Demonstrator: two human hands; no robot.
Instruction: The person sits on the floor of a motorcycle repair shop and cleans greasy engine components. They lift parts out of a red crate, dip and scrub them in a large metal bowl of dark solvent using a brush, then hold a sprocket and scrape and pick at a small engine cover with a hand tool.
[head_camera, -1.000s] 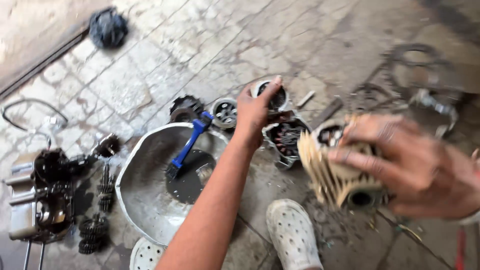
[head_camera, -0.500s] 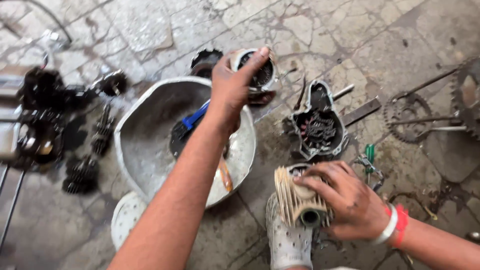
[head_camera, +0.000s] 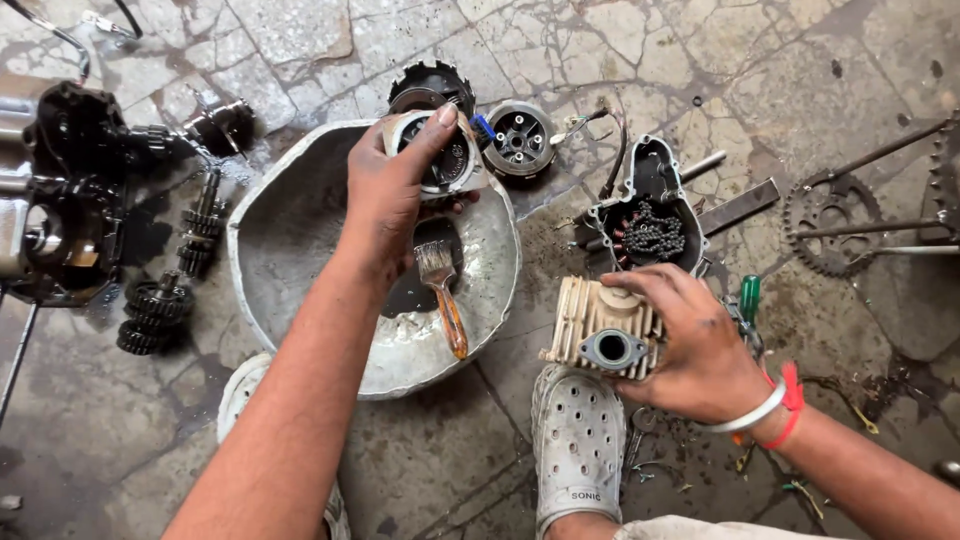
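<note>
A round, greasy clutch housing (head_camera: 437, 152) is hanging tilted over the basin's far rim. A pale finned engine cylinder (head_camera: 597, 328) is lying on its side, bore port facing up.

A dented metal basin (head_camera: 300, 250) sits on the cracked stone floor (head_camera: 620, 50), with an orange-handled paintbrush (head_camera: 445, 300) lying inside it. Left of it, gear shafts (head_camera: 170, 290) lie beside a black engine case (head_camera: 60, 190). To the right, an open engine cover (head_camera: 650, 215), a sprocket (head_camera: 825, 225) and a green-handled screwdriver (head_camera: 748, 298).
</note>
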